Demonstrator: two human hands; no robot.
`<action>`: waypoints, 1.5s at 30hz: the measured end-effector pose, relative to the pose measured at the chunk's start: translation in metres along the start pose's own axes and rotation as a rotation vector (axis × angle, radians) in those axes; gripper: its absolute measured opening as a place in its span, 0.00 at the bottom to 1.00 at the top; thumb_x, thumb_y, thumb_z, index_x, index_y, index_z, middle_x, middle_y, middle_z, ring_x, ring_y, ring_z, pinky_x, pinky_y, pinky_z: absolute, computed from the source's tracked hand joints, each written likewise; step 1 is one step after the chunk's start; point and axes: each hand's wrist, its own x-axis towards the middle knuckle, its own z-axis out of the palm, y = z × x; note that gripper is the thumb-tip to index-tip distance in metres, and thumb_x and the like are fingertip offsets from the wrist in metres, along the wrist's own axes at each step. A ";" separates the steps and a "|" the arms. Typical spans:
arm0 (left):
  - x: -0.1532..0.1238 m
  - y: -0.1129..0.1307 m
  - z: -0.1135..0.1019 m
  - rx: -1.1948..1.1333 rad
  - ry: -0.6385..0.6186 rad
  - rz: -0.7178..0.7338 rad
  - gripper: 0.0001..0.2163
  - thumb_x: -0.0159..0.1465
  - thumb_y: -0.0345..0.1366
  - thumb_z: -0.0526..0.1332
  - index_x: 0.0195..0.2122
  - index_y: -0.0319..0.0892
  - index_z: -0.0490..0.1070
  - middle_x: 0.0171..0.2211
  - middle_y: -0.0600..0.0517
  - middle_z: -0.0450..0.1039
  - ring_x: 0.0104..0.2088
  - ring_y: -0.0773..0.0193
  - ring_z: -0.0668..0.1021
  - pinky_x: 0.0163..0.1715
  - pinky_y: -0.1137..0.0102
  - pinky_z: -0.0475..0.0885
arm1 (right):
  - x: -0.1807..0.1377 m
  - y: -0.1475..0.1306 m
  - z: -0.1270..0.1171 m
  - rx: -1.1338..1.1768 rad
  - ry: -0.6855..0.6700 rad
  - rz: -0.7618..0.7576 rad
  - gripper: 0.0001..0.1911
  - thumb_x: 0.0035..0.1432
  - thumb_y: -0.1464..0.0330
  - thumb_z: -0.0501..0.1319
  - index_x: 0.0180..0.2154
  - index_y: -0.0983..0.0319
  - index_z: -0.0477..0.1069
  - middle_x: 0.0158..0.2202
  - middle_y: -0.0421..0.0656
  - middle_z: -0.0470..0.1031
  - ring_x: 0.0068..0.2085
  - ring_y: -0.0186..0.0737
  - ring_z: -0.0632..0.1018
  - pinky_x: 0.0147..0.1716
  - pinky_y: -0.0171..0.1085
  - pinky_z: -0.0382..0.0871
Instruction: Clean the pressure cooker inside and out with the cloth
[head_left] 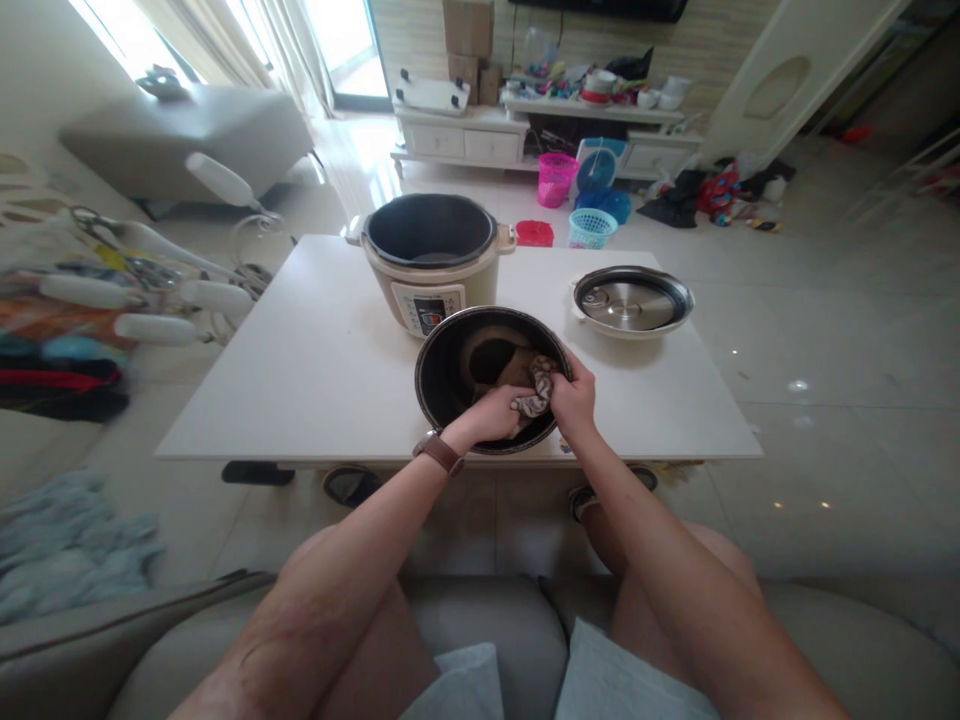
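A dark round inner pot [444,392] is tilted toward me over the front edge of the white table, its opening facing up at me. My left hand [495,413] reaches inside it, closed on a brown patterned cloth [534,398] that is bunched against the inner wall. My right hand [576,398] grips the pot's right rim, with part of the cloth close to its fingers. Just behind the pot stands a beige electric pressure cooker [382,285], lidless, with a dark interior. Its round lid [630,305] lies upside down at the right, metal side up.
The white table [277,370] spans the space before me. A ladder-like rack with white padded arms [184,297] stands at left. Beyond the table are a pink basket [556,180], a light blue basket [592,229] and a cluttered white TV cabinet [495,145].
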 end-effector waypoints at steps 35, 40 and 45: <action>-0.008 -0.005 -0.032 0.486 0.502 -0.254 0.28 0.68 0.23 0.53 0.65 0.52 0.76 0.65 0.48 0.74 0.58 0.52 0.80 0.61 0.63 0.74 | 0.005 -0.007 -0.004 -0.001 0.010 0.022 0.28 0.53 0.72 0.57 0.54 0.59 0.83 0.56 0.42 0.83 0.62 0.49 0.79 0.72 0.52 0.64; -0.004 -0.002 -0.007 0.506 0.335 -0.156 0.32 0.67 0.21 0.54 0.70 0.51 0.71 0.68 0.46 0.71 0.60 0.54 0.80 0.62 0.64 0.73 | 0.006 -0.004 -0.004 -0.007 0.011 0.027 0.29 0.53 0.71 0.58 0.55 0.59 0.82 0.58 0.42 0.83 0.63 0.49 0.78 0.72 0.51 0.64; -0.002 -0.005 0.004 0.506 -0.079 -0.044 0.26 0.66 0.22 0.56 0.60 0.52 0.81 0.63 0.47 0.78 0.61 0.53 0.80 0.64 0.63 0.71 | 0.011 0.009 -0.009 -0.044 0.081 0.061 0.27 0.51 0.70 0.58 0.52 0.60 0.83 0.50 0.42 0.86 0.56 0.49 0.82 0.66 0.49 0.71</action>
